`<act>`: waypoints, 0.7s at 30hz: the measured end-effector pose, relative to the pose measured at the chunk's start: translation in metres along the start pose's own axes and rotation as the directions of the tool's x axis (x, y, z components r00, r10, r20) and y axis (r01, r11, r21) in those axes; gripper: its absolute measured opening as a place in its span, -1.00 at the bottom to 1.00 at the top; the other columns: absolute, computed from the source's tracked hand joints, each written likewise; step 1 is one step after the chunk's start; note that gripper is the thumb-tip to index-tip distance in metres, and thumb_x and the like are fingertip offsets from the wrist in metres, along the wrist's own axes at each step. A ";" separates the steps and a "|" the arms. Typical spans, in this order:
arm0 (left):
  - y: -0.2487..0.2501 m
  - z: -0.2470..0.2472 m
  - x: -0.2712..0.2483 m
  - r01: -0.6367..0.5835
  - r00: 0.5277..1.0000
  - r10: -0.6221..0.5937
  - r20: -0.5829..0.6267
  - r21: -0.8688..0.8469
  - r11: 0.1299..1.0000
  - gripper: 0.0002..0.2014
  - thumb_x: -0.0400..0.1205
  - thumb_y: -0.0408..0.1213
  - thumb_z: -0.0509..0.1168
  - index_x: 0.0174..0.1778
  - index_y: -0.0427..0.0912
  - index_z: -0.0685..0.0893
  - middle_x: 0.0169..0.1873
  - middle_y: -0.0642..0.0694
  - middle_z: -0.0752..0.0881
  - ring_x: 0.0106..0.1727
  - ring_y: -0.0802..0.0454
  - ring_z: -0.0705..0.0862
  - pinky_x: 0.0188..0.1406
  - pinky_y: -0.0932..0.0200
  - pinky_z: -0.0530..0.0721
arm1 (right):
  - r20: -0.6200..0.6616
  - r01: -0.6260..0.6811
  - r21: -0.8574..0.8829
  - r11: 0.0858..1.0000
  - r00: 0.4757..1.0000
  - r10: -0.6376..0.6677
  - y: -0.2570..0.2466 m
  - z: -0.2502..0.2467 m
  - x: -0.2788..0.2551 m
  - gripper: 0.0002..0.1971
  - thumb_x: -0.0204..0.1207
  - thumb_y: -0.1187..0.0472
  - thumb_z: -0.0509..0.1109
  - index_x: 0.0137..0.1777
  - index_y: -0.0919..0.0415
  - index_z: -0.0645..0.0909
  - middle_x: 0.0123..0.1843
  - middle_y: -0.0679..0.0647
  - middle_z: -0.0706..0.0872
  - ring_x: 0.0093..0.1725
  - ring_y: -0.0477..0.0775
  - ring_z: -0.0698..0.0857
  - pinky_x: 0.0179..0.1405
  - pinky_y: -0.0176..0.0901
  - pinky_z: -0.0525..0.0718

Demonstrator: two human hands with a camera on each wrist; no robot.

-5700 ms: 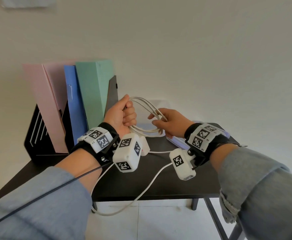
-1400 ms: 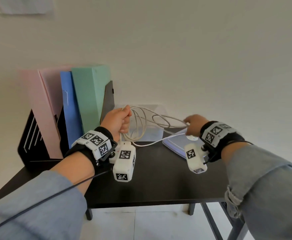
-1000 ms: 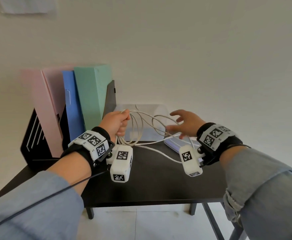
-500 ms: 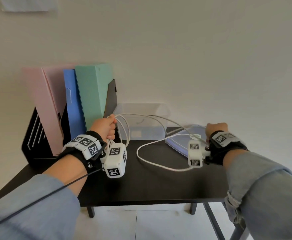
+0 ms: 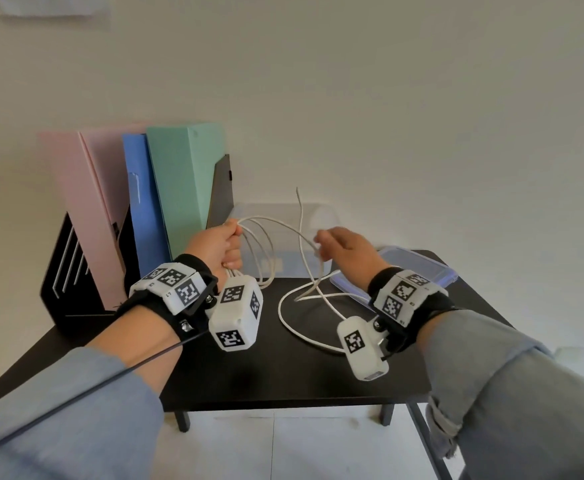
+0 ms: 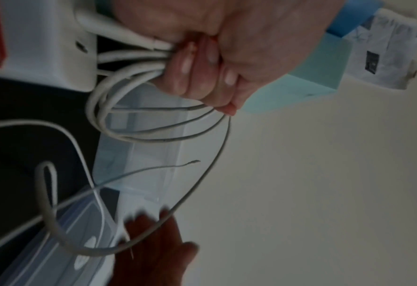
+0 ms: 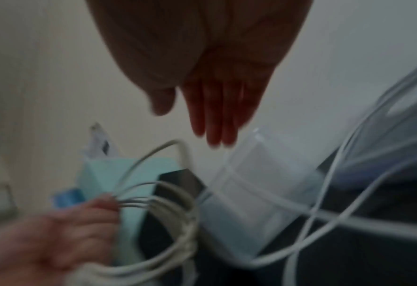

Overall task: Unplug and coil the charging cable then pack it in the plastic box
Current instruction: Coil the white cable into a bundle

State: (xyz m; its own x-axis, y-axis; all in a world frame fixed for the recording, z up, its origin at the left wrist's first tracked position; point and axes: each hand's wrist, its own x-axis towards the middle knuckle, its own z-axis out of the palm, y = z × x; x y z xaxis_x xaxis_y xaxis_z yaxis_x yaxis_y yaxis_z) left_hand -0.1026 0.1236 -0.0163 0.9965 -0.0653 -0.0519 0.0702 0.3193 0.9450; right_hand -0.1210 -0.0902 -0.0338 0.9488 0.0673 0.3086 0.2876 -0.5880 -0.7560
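My left hand point(image 5: 221, 244) grips a bundle of several loops of the white charging cable point(image 5: 259, 244) above the table's back left. The left wrist view shows its fingers point(image 6: 202, 67) curled round the loops point(image 6: 109, 108), beside a white charger block point(image 6: 56, 48). My right hand point(image 5: 342, 244) hovers just right of the loops; in the right wrist view its fingers point(image 7: 217, 116) are straight and hold nothing. Loose cable point(image 5: 301, 327) lies looped on the table and its free end point(image 5: 297, 194) sticks up. The clear plastic box point(image 5: 283, 213) stands behind the hands.
The box's blue-rimmed lid point(image 5: 418, 271) lies flat on the black table point(image 5: 283, 375) at the back right. Pink, blue and green folders point(image 5: 179, 188) stand in a black rack point(image 5: 65, 271) at the back left. A pale wall is close behind.
My right hand, which was a fist pulling cable out to the right, has swung left toward the loops and opened. The free cable end has flicked upward. The left hand keeps its grip.
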 end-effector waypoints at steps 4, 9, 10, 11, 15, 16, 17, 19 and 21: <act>0.005 0.003 -0.003 0.008 0.997 -0.004 0.081 -0.052 0.999 -0.63 0.76 -0.14 0.00 -0.37 -0.16 0.39 -0.85 0.07 0.25 -0.85 0.23 0.16 -0.80 0.43 0.12 | 0.433 -0.055 0.078 0.995 0.901 0.016 -0.006 0.013 -0.009 -0.64 0.60 -0.09 0.21 0.14 0.18 0.61 -0.13 -0.01 0.80 -0.08 -0.11 0.75 0.14 -0.30 0.59; 0.012 -0.007 -0.004 0.048 0.977 -0.027 0.212 -0.095 0.994 -0.63 0.74 -0.11 0.00 -0.37 -0.12 0.42 -0.81 0.08 0.26 -0.82 0.23 0.17 -0.79 0.40 0.14 | 0.237 -0.165 0.242 0.956 0.966 0.107 0.024 0.012 -0.002 -0.65 0.66 0.12 0.20 -0.35 0.23 0.54 -0.39 0.14 0.67 -0.34 0.10 0.68 -0.05 -0.17 0.67; 0.012 -0.009 -0.005 0.062 0.971 -0.035 0.235 -0.109 0.992 -0.63 0.74 -0.10 -0.01 -0.38 -0.11 0.42 -0.81 0.07 0.26 -0.82 0.24 0.18 -0.79 0.40 0.14 | 0.198 -0.197 0.309 0.930 0.970 0.139 0.030 0.007 0.001 -0.63 0.67 0.11 0.19 -0.36 0.23 0.51 -0.39 0.16 0.69 -0.32 0.14 0.70 -0.02 -0.08 0.69; 0.013 -0.010 -0.005 0.077 0.966 -0.043 0.255 -0.127 0.989 -0.62 0.74 -0.09 -0.01 -0.38 -0.11 0.42 -0.81 0.07 0.26 -0.82 0.24 0.19 -0.79 0.40 0.14 | 0.190 -0.242 0.377 0.894 0.965 0.181 0.035 0.003 0.003 -0.63 0.67 0.11 0.18 -0.35 0.25 0.48 -0.39 0.18 0.70 -0.33 0.15 0.72 -0.05 -0.08 0.72; 0.012 -0.016 -0.003 0.113 0.960 -0.036 0.278 -0.267 0.957 -0.58 0.72 -0.06 -0.02 -0.43 -0.10 0.45 -0.81 0.05 0.27 -0.82 0.22 0.21 -0.79 0.38 0.17 | 0.268 -0.369 0.531 0.762 0.927 0.262 0.043 -0.008 0.004 -0.70 0.68 0.18 0.17 -0.29 0.25 0.40 -0.49 0.11 0.55 -0.51 0.05 0.61 -0.23 -0.18 0.69; 0.012 -0.018 -0.001 0.116 0.963 -0.030 0.266 -0.314 0.942 -0.56 0.72 -0.06 -0.02 -0.46 -0.09 0.46 -0.81 0.05 0.28 -0.82 0.22 0.22 -0.79 0.38 0.18 | 0.276 -0.374 0.521 0.767 0.924 0.263 0.044 -0.009 0.004 -0.72 0.68 0.20 0.18 -0.29 0.23 0.38 -0.49 0.09 0.47 -0.53 0.02 0.51 -0.22 -0.18 0.64; 0.013 -0.020 0.002 0.116 0.968 -0.026 0.250 -0.353 0.929 -0.54 0.72 -0.05 -0.02 -0.48 -0.09 0.47 -0.81 0.04 0.28 -0.82 0.21 0.22 -0.79 0.38 0.19 | 0.259 -0.362 0.475 0.802 0.929 0.266 0.045 -0.010 0.005 -0.74 0.67 0.22 0.19 -0.28 0.22 0.38 -0.47 0.08 0.41 -0.52 -0.01 0.43 -0.24 -0.18 0.59; 0.015 -0.024 0.006 0.112 0.977 -0.025 0.213 -0.404 0.908 -0.52 0.73 -0.05 -0.02 -0.51 -0.08 0.48 -0.82 0.03 0.28 -0.82 0.21 0.21 -0.79 0.38 0.19 | 0.168 -0.311 0.296 0.903 0.948 0.271 0.051 -0.012 0.007 -0.78 0.65 0.24 0.22 -0.25 0.21 0.40 -0.44 0.08 0.42 -0.48 -0.01 0.40 -0.32 -0.19 0.52; 0.018 -0.029 0.009 0.090 0.985 -0.017 0.173 -0.427 0.900 -0.55 0.73 -0.07 -0.03 -0.48 -0.07 0.44 -0.83 0.03 0.27 -0.83 0.20 0.21 -0.78 0.38 0.20 | 0.080 -0.276 0.139 0.951 0.960 0.268 0.061 -0.016 0.007 -0.84 0.62 0.21 0.25 -0.21 0.18 0.45 -0.41 0.08 0.49 -0.45 0.00 0.45 -0.29 -0.15 0.52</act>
State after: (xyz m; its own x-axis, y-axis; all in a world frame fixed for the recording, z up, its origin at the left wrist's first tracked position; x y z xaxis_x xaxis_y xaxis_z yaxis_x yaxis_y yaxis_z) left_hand -0.0914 0.1563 -0.0094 0.9724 -0.2329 -0.0116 0.1725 0.6849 0.7079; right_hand -0.0984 -0.1381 -0.0685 0.9984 -0.0285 0.0481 0.0293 -0.4653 -0.8847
